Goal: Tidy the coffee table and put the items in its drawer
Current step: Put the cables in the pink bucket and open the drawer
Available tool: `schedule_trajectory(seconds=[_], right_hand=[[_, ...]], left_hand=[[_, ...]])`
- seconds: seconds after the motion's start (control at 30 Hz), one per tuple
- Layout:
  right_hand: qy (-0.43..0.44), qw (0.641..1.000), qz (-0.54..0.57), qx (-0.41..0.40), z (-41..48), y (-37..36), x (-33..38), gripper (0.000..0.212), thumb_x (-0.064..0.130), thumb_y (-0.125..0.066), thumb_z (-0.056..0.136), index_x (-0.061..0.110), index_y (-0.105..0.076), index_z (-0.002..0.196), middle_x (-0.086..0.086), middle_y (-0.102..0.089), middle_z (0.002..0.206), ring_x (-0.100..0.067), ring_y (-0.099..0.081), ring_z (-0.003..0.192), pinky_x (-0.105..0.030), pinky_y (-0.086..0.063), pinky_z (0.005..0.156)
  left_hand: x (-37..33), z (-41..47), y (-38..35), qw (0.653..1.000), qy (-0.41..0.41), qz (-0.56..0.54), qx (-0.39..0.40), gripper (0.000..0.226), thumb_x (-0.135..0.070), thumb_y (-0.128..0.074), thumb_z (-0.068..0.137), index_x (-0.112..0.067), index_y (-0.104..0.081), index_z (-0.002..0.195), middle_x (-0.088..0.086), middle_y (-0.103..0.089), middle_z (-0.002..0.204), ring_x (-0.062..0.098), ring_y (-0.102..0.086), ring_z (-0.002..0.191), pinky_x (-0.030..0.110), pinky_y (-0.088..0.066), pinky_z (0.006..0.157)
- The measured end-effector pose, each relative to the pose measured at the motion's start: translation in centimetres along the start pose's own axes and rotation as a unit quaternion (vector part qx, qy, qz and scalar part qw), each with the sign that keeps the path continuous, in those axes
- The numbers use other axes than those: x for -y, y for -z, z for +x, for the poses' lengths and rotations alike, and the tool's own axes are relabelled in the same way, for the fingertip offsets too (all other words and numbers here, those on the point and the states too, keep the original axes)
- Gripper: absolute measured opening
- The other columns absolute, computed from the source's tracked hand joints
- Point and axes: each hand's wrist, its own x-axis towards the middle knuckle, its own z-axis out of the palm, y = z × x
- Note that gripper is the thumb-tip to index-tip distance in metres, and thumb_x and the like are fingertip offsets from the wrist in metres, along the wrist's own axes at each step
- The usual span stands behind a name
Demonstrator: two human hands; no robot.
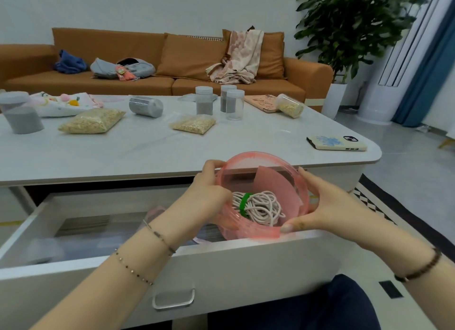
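Observation:
Both hands hold a clear pink round container (275, 182) tilted toward me above the right end of the open drawer (221, 263). My left hand (209, 194) grips its left rim and my right hand (327, 206) its right side. Inside lies a coiled white cable (263, 207) bound by a green tie. The white coffee table (147, 150) carries two bags of grain (92, 120), several clear jars of grey powder (204, 100), a jar of grain lying on its side (289, 105) and a phone (336, 143).
A printed cloth (61, 103) and a grey cup (22, 119) sit at the table's left. A notebook (263, 101) lies at the back right. Behind stand an orange sofa (172, 58) with clothes and a potted plant (349, 26). Blurred items lie in the drawer.

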Motion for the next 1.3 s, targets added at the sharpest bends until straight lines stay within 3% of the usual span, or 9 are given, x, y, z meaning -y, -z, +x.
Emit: schedule_trajectory(seconds=[0.07,0.2,0.33,0.43,0.63,0.77,0.93,1.1,1.3], right_hand=[[0.003,1.000,0.009,0.000,0.2,-0.2,-0.4,0.084,0.033,-0.099,0.049,0.068,-0.047,0.105,0.051,-0.058,0.103,0.020,-0.058,0.103,0.001,-0.042,0.078],[-0.001,1.000,0.016,0.006,0.6,-0.2,-0.6,0.079,0.044,-0.095,0.045,0.081,-0.047,0.096,0.049,-0.059,0.104,0.006,-0.068,0.099,-0.019,-0.050,0.090],[-0.013,1.000,0.021,0.006,0.5,-0.2,-0.6,0.080,0.051,-0.094,0.043,0.073,-0.046,0.103,0.053,-0.056,0.100,0.008,-0.067,0.097,-0.014,-0.047,0.086],[-0.030,0.999,0.028,0.002,0.5,-0.4,-0.6,0.087,0.052,-0.096,0.042,0.066,-0.043,0.110,0.045,-0.059,0.107,0.005,-0.067,0.099,-0.016,-0.048,0.087],[-0.037,0.998,0.054,0.022,0.5,-0.9,-0.5,0.095,0.039,-0.100,0.045,0.061,-0.039,0.115,0.043,-0.055,0.109,0.008,-0.068,0.091,-0.004,-0.049,0.065],[-0.048,0.994,0.089,0.051,0.6,-0.8,-0.6,0.102,0.039,-0.100,0.037,0.057,-0.043,0.119,0.036,-0.057,0.113,-0.005,-0.074,0.087,-0.015,-0.056,0.062],[-0.082,0.993,0.064,0.053,0.8,-0.8,-0.7,0.097,0.026,-0.096,0.050,0.052,-0.038,0.124,0.030,-0.049,0.121,-0.004,-0.074,0.083,-0.018,-0.057,0.060],[-0.122,0.987,0.079,0.076,1.2,-0.4,-0.7,0.090,0.019,-0.095,0.055,0.053,-0.040,0.117,0.023,-0.057,0.116,-0.018,-0.076,0.080,-0.022,-0.058,0.061],[-0.157,0.981,0.053,0.098,1.7,-1.0,-0.9,0.085,0.023,-0.093,0.059,0.047,-0.038,0.119,0.018,-0.059,0.112,-0.013,-0.075,0.081,-0.026,-0.060,0.066]], left_hand=[[0.3,0.2,0.0,1.000,0.009,-0.006,0.011,0.064,0.005,-0.049,0.079,-0.032,-0.045,0.131,0.010,-0.045,0.128,0.040,-0.063,0.103,0.053,-0.061,0.073],[0.4,0.5,0.1,0.998,0.035,0.044,0.035,0.076,-0.011,-0.057,0.070,-0.038,-0.037,0.139,0.010,-0.044,0.133,0.036,-0.064,0.105,0.052,-0.059,0.084],[0.2,0.8,0.5,0.996,0.053,0.037,0.055,0.068,0.001,-0.051,0.084,-0.033,-0.035,0.141,0.011,-0.044,0.130,0.038,-0.071,0.093,0.049,-0.061,0.077],[0.0,0.5,0.7,0.993,0.069,0.079,0.060,0.075,-0.010,-0.050,0.069,-0.036,-0.033,0.137,0.014,-0.044,0.127,0.041,-0.071,0.093,0.053,-0.060,0.081],[1.2,0.8,1.1,0.993,0.069,0.070,0.062,0.079,-0.016,-0.054,0.061,-0.038,-0.036,0.135,0.015,-0.043,0.130,0.042,-0.065,0.102,0.053,-0.058,0.086],[1.9,1.2,1.4,0.994,0.075,0.036,0.075,0.080,-0.012,-0.059,0.066,-0.035,-0.035,0.140,0.012,-0.043,0.134,0.039,-0.065,0.104,0.051,-0.059,0.084],[1.3,1.3,2.2,0.986,0.102,-0.015,0.132,0.069,0.015,-0.051,0.086,-0.023,-0.035,0.141,0.027,-0.045,0.127,0.034,-0.068,0.078,0.053,-0.060,0.079],[1.2,2.0,1.8,0.983,0.129,0.002,0.128,0.071,0.013,-0.049,0.089,-0.026,-0.029,0.145,0.024,-0.046,0.125,0.044,-0.070,0.094,0.054,-0.059,0.082],[2.7,3.4,1.2,0.979,0.162,0.039,0.114,0.083,0.009,-0.056,0.075,-0.027,-0.031,0.146,0.031,-0.062,0.113,0.045,-0.069,0.099,0.056,-0.056,0.090]])
